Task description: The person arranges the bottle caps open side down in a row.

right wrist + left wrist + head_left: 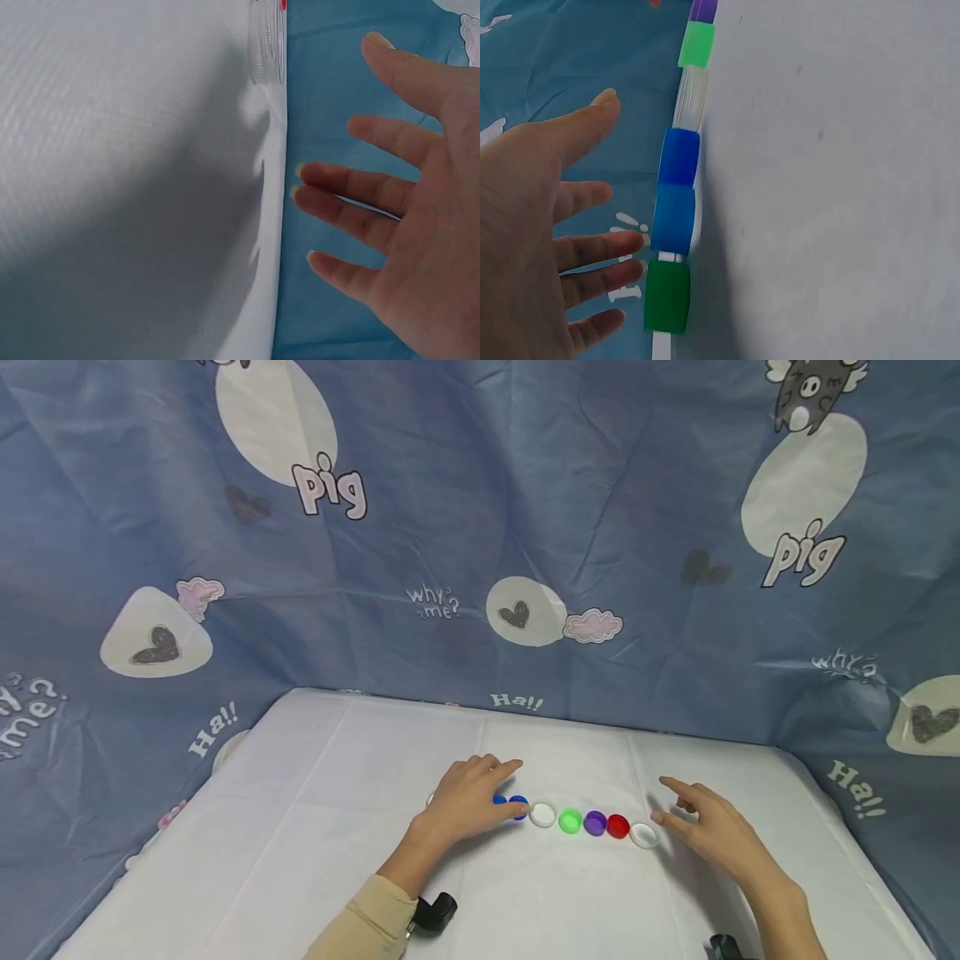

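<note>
The background is filled by a blue cloth (420,518) printed with pigs, hearts and words. Below it, a table (300,818) is covered in white. On the table is set a row of caps (571,821), its long axis laid from left to right, the right end placed slightly closer to the person. The left arm is clothed in a beige sleeve (367,914). The left hand (465,797) is held at the row's left part, which is partly hidden by it in the head view; the right hand (708,827) is held just past the right end. The hands are well apart, with the row's middle left uncovered between them. Fingers are extended on both, and nothing is gripped; whether a cap is touched by the left fingertips cannot be told. From left to right are seen a dark green cap (667,296), two blue caps (518,807), nearest the left hand, then a clear cap (691,97), light green cap (697,43), purple cap (596,823), red cap (618,826) and, nearest the right hand, another clear cap (266,45).
</note>
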Motion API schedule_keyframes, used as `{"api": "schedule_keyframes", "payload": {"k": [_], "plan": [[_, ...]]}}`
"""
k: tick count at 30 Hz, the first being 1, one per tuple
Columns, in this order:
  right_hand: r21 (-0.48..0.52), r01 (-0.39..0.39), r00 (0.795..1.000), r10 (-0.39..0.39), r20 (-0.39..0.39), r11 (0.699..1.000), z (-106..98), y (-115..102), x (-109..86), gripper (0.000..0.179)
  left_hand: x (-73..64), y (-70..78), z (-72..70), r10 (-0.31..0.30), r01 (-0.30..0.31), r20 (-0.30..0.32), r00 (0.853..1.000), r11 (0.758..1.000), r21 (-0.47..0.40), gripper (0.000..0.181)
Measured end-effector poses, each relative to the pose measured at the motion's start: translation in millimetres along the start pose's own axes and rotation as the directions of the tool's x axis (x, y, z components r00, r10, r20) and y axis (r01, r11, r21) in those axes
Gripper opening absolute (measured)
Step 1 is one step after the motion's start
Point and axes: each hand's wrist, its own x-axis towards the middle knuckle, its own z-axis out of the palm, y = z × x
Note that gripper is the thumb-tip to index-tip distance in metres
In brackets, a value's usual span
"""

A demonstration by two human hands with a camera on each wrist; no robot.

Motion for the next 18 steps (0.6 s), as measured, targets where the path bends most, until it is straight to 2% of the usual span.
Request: {"api": "schedule_keyframes", "payload": {"k": [10, 18], "plan": [[-0.012, 0.036, 0.999, -0.036, -0.007, 0.999, -1, 3, 0.4, 0.068, 4.6, 15.4, 3.9, 0.032, -0.032, 0.007, 0.999, 0.999, 0.000, 0.072], [0.003, 0.040, 0.999, -0.040, 0.037, 0.999, -1, 3, -0.4, 0.068, 8.6, 26.8, 9.9, 0.056, -0.057, 0.007, 0.998, 0.998, 0.027, 0.068]]}}
